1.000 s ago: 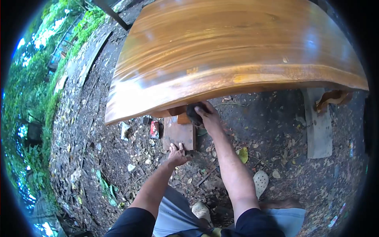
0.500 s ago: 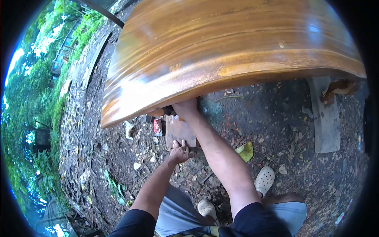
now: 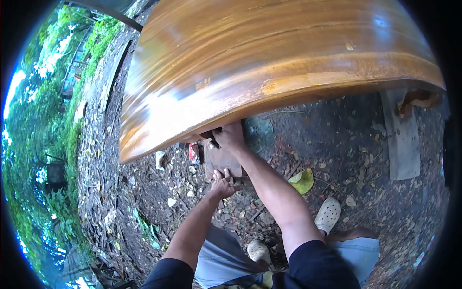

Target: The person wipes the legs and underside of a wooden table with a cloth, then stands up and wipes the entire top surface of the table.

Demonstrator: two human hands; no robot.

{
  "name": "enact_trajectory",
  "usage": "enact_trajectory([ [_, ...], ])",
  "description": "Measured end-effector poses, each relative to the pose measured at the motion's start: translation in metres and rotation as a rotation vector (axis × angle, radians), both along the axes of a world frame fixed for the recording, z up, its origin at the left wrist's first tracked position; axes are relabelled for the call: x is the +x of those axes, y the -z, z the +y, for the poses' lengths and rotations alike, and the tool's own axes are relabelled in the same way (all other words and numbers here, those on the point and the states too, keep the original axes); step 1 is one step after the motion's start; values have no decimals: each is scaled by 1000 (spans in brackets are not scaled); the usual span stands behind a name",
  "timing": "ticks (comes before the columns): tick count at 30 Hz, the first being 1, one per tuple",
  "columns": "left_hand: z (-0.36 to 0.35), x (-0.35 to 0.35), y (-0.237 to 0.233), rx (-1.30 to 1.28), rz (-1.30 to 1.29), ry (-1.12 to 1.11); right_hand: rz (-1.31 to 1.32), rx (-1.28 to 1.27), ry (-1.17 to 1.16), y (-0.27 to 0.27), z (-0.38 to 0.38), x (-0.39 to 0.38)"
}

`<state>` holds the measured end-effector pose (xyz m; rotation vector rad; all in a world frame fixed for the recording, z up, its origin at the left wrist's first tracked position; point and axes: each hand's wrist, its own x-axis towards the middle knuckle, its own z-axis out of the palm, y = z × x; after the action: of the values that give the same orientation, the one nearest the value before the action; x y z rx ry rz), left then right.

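A large glossy wooden tabletop (image 3: 269, 53) fills the upper part of the view, its front edge curving above my hands. Just below that edge, my right hand (image 3: 230, 136) is closed around something dark, mostly hidden by the hand and the slab. My left hand (image 3: 222, 187) rests with fingers spread on the near edge of a flat brown wooden board (image 3: 222, 161). This board lies on the ground, its far end hidden under the tabletop. A small red packet (image 3: 194, 153) lies left of the board.
Dirt ground with dry leaves surrounds my feet in pale clogs (image 3: 328, 215). A grey plank (image 3: 403, 144) lies under the tabletop's right side, beside a curved brown piece (image 3: 418, 100). A large yellow leaf (image 3: 302, 181) is right of my right forearm. Green plants (image 3: 48, 111) line the left.
The view has shifted slightly. My right hand has turned a little at the dark thing under the edge. My left hand stays on the board's near edge.
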<state>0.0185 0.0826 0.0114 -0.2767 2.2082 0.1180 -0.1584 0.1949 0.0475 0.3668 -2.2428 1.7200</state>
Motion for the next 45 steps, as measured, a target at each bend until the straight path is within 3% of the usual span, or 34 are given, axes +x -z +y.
enact_trajectory([
  [9,-2,2,9,-42,18,49,-136,87,40,72,-4,-20],
  [12,-1,1,6,-18,21,50,-306,-105,52,74,3,-12],
  [15,1,2,5,-10,27,42,-605,-15,-28,79,9,-1],
  [18,-2,1,7,-14,45,61,-588,169,-13,91,13,12],
  [21,-3,3,6,27,49,34,-903,391,-217,100,37,7],
  [24,-5,3,5,21,38,38,-661,55,-6,58,53,-2],
  [26,-7,3,8,16,35,59,-241,-223,33,34,41,-17],
  [27,-11,4,12,22,33,67,-23,-219,45,17,33,-26],
  [29,-12,4,13,31,42,73,83,-302,-16,-28,21,-34],
  [31,-12,5,13,36,56,65,-149,-475,-167,-72,20,-36],
  [34,-2,1,-2,18,38,33,-78,-456,-334,-93,29,-32],
  [35,-3,1,-2,18,49,39,-45,-329,-309,-97,34,-30],
  [38,-4,4,2,18,62,45,11,-69,-202,-82,38,-18],
  [40,-4,2,4,15,57,46,5,-58,-85,-27,14,-13],
  [43,-5,1,9,-2,50,62,10,189,-12,20,17,-8],
  [45,-8,5,7,17,37,41,-152,116,-48,44,27,-8],
])
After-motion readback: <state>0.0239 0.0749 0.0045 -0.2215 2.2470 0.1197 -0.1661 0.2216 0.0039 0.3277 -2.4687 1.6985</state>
